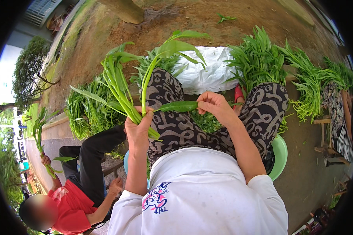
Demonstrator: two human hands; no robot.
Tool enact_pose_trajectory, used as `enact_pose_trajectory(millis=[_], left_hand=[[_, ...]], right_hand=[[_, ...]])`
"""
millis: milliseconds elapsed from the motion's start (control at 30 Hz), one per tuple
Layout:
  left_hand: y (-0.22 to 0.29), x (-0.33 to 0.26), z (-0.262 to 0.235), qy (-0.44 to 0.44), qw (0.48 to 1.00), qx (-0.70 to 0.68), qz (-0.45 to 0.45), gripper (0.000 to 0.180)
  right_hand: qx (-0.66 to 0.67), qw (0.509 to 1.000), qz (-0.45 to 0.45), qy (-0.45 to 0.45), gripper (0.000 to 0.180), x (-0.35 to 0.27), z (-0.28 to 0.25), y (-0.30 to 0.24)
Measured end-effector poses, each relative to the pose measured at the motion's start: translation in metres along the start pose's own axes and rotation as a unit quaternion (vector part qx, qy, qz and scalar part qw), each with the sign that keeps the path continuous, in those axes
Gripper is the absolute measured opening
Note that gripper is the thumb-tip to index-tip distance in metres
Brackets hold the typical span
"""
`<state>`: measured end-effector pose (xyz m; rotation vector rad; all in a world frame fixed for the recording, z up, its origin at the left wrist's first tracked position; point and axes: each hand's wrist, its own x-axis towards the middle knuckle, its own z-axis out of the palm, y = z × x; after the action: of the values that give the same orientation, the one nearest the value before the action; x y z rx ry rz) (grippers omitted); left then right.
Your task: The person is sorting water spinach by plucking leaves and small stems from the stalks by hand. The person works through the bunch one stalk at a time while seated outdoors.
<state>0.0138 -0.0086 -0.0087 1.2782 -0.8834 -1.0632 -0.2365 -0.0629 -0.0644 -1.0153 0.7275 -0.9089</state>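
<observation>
Head view: left hand (pixel 139 127) grip around stalks (pixel 119 92), lower ends hidden; right hand (pixel 215 105) pinching leaf (pixel 178 106).

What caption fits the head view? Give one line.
Left hand grips a bunch of leafy green stalks while the right hand pinches one leaf.

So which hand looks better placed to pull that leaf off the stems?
Right, probably. The right hand already pinches the tip of the leaf that sticks out sideways, while the left hand is wrapped around the bunch of green stems, steadying it.
</observation>
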Motion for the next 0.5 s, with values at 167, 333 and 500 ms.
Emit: enact_pose_trajectory(millis=[167, 333, 500], left_hand=[[0.0015, 0.0001, 0.0007, 0.002, 1.000, -0.005, -0.010, 0.009], [0.0023, -0.0015, 0.0006, 0.002, 1.000, -0.014, -0.003, 0.010], [0.0024, -0.0014, 0.0004, 0.002, 1.000, -0.009, -0.011, 0.011]], right_hand=[[0.033, 0.999, -0.028, 0.000, 0.009, -0.0008, 0.0001, -0.0003], [0.007, 1.000, -0.011, 0.006, 0.014, -0.0014, 0.0014, -0.0022], [-0.047, 0.998, -0.031, 0.043, 0.016, -0.0013, 0.0035, 0.0014]])
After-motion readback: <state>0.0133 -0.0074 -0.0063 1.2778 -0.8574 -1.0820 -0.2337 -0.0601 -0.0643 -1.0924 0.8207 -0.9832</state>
